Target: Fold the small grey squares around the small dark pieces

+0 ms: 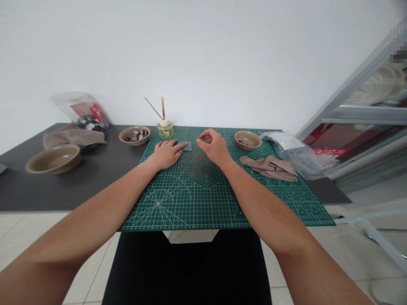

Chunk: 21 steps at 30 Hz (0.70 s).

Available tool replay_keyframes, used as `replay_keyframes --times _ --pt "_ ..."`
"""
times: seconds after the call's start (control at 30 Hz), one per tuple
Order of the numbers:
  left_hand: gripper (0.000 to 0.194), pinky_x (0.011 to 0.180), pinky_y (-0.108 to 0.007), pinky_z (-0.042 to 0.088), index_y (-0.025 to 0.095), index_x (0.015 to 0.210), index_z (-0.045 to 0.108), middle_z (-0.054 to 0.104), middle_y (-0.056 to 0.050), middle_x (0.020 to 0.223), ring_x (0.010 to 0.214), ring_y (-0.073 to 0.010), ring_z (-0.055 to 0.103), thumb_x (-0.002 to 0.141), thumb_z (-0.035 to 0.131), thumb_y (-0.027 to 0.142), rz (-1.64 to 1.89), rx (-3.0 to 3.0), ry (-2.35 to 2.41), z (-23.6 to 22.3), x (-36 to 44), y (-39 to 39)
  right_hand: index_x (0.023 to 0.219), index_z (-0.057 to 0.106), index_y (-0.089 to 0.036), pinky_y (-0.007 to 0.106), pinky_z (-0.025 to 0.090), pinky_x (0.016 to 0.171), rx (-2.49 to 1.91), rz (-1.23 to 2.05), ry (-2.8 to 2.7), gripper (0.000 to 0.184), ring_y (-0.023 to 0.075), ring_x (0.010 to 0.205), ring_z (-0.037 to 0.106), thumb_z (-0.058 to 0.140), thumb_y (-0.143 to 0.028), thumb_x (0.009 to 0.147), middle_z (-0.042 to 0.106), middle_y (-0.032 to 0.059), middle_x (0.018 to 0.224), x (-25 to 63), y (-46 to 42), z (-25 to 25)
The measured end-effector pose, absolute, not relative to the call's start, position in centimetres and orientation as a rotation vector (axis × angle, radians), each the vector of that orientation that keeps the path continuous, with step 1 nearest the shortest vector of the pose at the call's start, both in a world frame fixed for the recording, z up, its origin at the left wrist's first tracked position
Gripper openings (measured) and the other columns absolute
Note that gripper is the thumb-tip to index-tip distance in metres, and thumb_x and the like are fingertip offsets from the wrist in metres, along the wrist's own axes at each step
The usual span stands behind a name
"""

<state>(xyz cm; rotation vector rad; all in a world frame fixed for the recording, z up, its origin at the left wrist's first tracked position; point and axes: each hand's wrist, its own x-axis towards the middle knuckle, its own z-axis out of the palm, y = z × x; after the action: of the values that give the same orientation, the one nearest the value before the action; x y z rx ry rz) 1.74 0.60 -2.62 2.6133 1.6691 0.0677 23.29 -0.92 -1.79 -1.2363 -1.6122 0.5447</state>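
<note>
My left hand (167, 153) lies flat on the green cutting mat (178, 199), fingers spread. Its fingertips touch a small grey rectangular piece (188, 146) that looks flat and partly see-through. To the right, my right hand (214, 147) is closed in a pinch just above the mat. A small dark bit (199, 138) shows at its fingertips, too small to name. Near the right hand stands a tan bowl (248, 140) with a few dark pieces inside. Beyond the left hand, another tan bowl (135, 135) holds several dark and pale pieces.
A reed diffuser (165, 128) stands at the mat's back edge. On the left are a larger bowl (53, 159), a brown cloth (74, 136) and a clear jar (81, 111). A folded cloth (270, 167) and plastic bag (300, 154) lie right, beside a metal-framed cabinet (365, 112).
</note>
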Motion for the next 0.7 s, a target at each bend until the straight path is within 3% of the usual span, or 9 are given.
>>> replay_keyframes --times 0.13,0.53,0.7 --pt "0.056 0.12 -0.06 0.028 0.031 0.156 0.047 0.044 -0.013 0.162 0.15 -0.0318 0.04 0.106 0.024 0.04 0.081 2.624 1.641 -2.76 1.72 0.73 0.089 0.061 -0.022 0.035 0.048 0.08 -1.276 0.52 -1.506 0.019 0.0165 0.075 0.061 0.065 -0.039 0.08 0.073 0.0021 0.092 23.63 -0.56 -1.92" --pt "0.047 0.121 -0.066 0.024 0.026 0.142 0.056 0.053 -0.011 0.156 0.146 -0.0312 0.045 0.102 0.033 0.037 0.197 2.612 1.581 -2.8 1.75 0.68 0.089 0.06 -0.023 0.036 0.048 0.083 -1.295 0.526 -1.583 0.019 0.0191 0.081 0.064 0.065 -0.039 0.08 0.073 0.0037 0.092 23.32 -0.91 -1.84" --pt "0.046 0.121 -0.057 0.03 0.026 0.139 0.056 0.059 -0.01 0.149 0.142 -0.0301 0.05 0.099 0.039 0.038 0.316 2.536 1.657 -2.05 1.63 0.58 0.1 0.063 -0.021 0.037 0.049 0.086 -1.36 0.43 -1.416 0.024 0.0193 0.083 0.063 0.059 -0.039 0.085 0.072 0.0062 0.1 24.07 -0.37 -1.93"
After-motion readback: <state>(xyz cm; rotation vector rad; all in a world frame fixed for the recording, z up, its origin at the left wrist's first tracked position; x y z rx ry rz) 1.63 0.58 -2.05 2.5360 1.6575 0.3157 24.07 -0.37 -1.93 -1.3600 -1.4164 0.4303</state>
